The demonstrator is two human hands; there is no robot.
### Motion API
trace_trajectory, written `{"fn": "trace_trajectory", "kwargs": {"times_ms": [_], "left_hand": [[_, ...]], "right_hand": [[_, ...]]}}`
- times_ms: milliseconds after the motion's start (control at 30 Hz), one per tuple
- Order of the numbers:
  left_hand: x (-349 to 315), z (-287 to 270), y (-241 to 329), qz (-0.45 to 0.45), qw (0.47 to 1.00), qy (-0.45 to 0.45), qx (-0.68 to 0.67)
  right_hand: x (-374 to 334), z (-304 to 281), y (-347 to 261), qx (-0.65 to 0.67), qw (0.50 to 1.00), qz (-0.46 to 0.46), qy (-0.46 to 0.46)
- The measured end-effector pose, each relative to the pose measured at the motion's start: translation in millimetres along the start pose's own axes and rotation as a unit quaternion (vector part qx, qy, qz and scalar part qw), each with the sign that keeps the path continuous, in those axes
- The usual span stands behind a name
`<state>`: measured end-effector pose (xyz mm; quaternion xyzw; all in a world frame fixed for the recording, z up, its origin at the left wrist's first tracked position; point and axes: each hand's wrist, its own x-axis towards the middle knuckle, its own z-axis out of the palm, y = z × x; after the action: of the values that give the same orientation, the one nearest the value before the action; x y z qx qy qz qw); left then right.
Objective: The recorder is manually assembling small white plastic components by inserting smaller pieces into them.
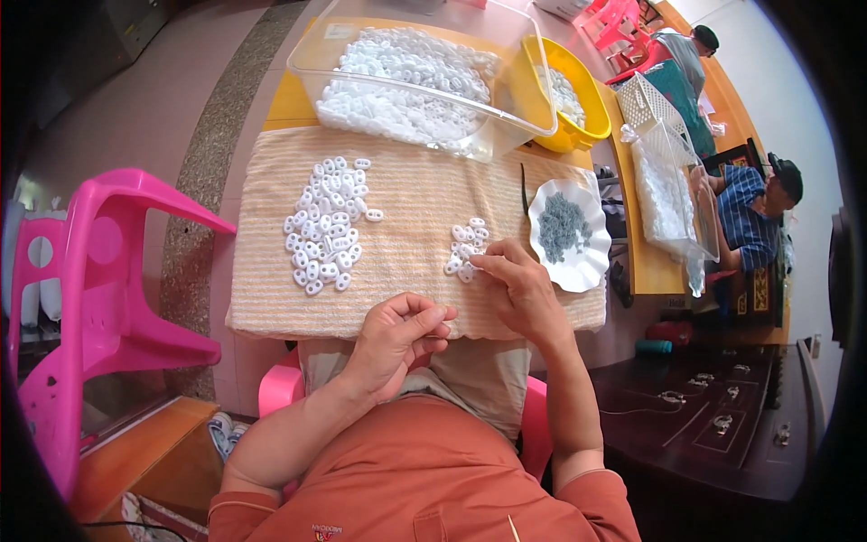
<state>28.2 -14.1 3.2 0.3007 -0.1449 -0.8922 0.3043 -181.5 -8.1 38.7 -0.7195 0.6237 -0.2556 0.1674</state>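
Observation:
My left hand [400, 341] is held above my lap near the towel's front edge, its thumb and forefinger pinched together; whatever they hold is too small to make out. My right hand [521, 294] reaches over the towel, its bent fingers closing on a white two-hole plastic piece at the near side of a small group of white two-hole plastic pieces [468, 237]. The thumb there is partly hidden. Farther left lies a larger heap of the same oval pieces [327, 221]. Right of my right hand, a white scalloped plate [545, 191] carries a pile of small grey-blue parts [565, 226].
A striped towel [406, 199] covers the table. At the back stand a clear bin [307, 68] of white pieces and a yellow basin [591, 99]. A pink plastic chair [117, 262] is at the left. Two other people sit at the wooden table [652, 262] on the right.

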Motion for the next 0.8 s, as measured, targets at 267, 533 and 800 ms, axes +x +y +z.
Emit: {"fn": "trace_trajectory", "kwargs": {"times_ms": [267,533,800], "left_hand": [[-2.2,0.8,-1.4,0.004,1.0,0.002,0.008],[-1.5,2.7,-3.9,0.011,1.0,0.003,0.02],[-1.2,2.7,-4.7,0.011,1.0,0.006,0.027]], "right_hand": [[-8.2,16.2,-4.1,-0.053,0.999,-0.007,0.007],[-17.6,9.0,10.3,0.006,1.0,-0.003,0.015],[-16.3,2.2,7.9,-0.003,0.996,0.062,0.061]]}}
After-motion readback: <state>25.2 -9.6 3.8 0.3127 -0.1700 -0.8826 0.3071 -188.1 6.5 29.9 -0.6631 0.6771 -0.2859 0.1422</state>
